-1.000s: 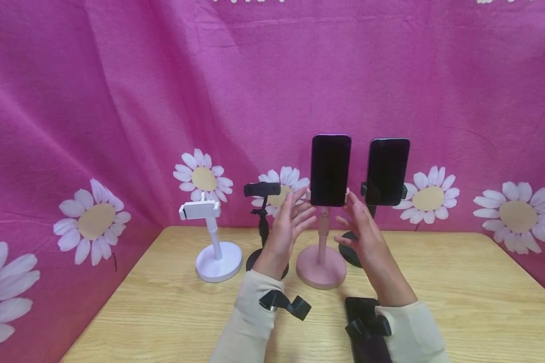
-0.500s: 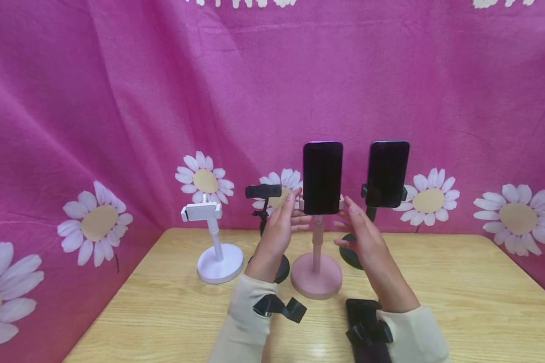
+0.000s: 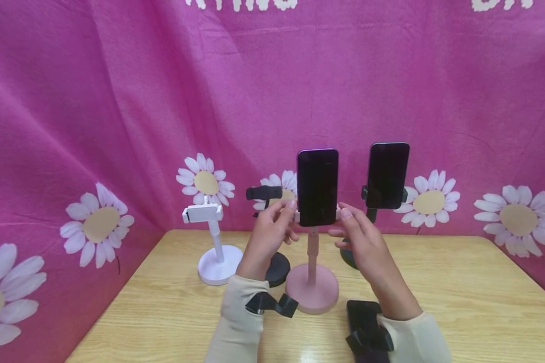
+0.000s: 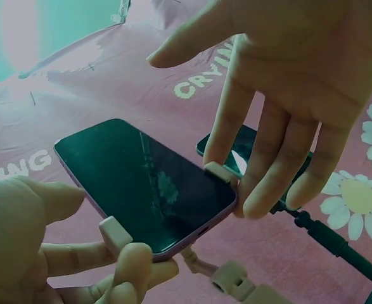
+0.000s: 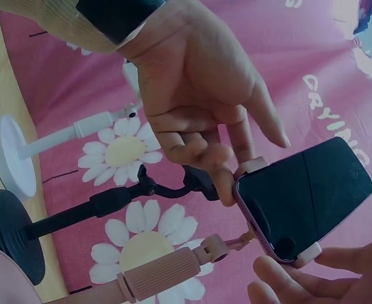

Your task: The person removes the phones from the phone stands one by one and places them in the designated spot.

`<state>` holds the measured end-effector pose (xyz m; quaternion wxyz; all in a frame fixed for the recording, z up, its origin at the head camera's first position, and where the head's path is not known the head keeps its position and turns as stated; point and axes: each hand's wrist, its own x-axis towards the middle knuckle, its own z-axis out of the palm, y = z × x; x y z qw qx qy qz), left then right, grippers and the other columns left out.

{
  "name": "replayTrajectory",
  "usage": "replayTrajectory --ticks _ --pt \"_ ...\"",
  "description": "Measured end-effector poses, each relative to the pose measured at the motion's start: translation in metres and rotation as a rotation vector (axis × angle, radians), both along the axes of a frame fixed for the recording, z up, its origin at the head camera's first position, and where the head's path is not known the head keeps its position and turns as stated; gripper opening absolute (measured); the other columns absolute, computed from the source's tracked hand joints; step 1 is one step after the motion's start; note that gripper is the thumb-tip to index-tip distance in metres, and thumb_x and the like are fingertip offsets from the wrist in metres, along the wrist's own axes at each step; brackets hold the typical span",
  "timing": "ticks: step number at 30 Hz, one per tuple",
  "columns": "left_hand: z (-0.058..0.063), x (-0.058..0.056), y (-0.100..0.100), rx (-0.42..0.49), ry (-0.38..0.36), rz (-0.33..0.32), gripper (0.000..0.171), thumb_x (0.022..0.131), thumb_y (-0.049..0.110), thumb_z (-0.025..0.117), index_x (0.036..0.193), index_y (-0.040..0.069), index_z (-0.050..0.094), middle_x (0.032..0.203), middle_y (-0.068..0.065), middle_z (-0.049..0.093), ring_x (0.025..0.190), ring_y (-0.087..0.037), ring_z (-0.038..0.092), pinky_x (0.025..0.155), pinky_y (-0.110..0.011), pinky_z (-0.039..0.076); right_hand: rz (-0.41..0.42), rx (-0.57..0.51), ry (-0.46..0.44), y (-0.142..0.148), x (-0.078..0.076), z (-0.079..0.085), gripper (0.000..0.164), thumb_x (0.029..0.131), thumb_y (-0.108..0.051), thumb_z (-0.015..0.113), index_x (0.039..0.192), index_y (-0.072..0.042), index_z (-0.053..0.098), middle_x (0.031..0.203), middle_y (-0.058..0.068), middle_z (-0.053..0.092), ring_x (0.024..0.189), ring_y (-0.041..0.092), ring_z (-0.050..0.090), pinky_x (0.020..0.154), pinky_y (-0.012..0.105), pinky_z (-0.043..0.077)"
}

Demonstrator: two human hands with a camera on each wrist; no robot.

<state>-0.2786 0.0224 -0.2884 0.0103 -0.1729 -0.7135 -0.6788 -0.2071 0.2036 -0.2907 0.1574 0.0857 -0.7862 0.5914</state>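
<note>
A pink phone stand [image 3: 312, 291] stands on the table, its clamp gripping a dark-screened phone [image 3: 318, 186] upright. My left hand [image 3: 265, 237] is at the clamp's left end; in the right wrist view its fingers [image 5: 222, 183] curl at the clamp arm [image 5: 252, 166], thumb apart from the phone. At the other end, my right hand [image 3: 365, 247] touches the clamp with fairly straight fingers; the left wrist view shows its index fingertip by the clamp arm [image 4: 221, 172] and its thumb held away. A second phone [image 3: 387, 175] sits in a dark stand [image 3: 371, 214] at right.
A white phone stand [image 3: 220, 265] and a black phone stand [image 3: 278, 270] stand to the left, the black one partly behind my left hand. Another phone [image 3: 362, 315] lies on the wooden table [image 3: 163, 312] by my right sleeve. Behind hangs a pink flowered cloth [image 3: 272, 91].
The pink stand with its phone has come toward me and slightly left, both hands moving with it. My left fingers have gone from spread to more curled.
</note>
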Motion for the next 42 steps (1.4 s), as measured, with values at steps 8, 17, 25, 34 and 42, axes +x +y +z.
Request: replayTrajectory --ticks 8,17,25,34,42 --pt "-0.001 -0.002 -0.008 -0.041 0.014 -0.021 0.033 0.094 0.037 0.062 0.095 0.004 0.064 0.078 -0.01 0.059 0.052 -0.015 0.051 0.053 -0.024 0.044 -0.054 0.076 -0.008 -0.003 0.005 0.002 0.056 0.099 -0.045 0.047 0.144 -0.011 0.042 0.129 0.017 0.057 0.102 0.028 0.065 0.087 0.038 0.053" --pt "0.004 -0.002 -0.03 -0.169 0.044 -0.168 0.031 0.096 0.036 0.058 0.106 0.008 0.064 0.086 -0.01 0.06 0.058 -0.018 0.057 0.059 -0.028 0.046 -0.081 0.166 0.009 -0.001 0.007 0.005 0.048 0.098 -0.04 0.054 0.134 -0.009 0.053 0.108 0.014 0.068 0.089 0.022 0.068 0.084 0.038 0.054" --pt "0.008 0.002 -0.037 -0.29 0.208 -0.195 0.028 0.097 0.037 0.055 0.094 0.012 0.066 0.083 -0.01 0.063 0.07 -0.02 0.065 0.062 -0.038 0.051 -0.106 0.191 -0.024 0.0 0.013 0.008 0.044 0.095 -0.042 0.058 0.125 -0.01 0.058 0.103 0.01 0.07 0.085 0.02 0.069 0.083 0.043 0.054" --pt "0.015 0.012 -0.045 -0.379 0.309 -0.171 0.024 0.097 0.034 0.057 0.085 0.016 0.068 0.076 -0.005 0.063 0.069 -0.018 0.062 0.062 -0.037 0.051 -0.092 0.207 -0.047 0.0 0.016 0.009 0.039 0.096 -0.042 0.057 0.117 -0.01 0.062 0.092 0.008 0.069 0.08 0.018 0.069 0.082 0.044 0.054" --pt "0.022 0.026 -0.055 -0.477 0.421 -0.167 0.02 0.097 0.032 0.057 0.088 0.018 0.067 0.067 0.001 0.061 0.062 -0.013 0.062 0.065 -0.033 0.05 -0.075 0.29 -0.044 -0.003 0.027 0.017 0.037 0.095 -0.043 0.058 0.111 -0.01 0.064 0.083 0.004 0.067 0.076 0.017 0.065 0.072 0.035 0.051"
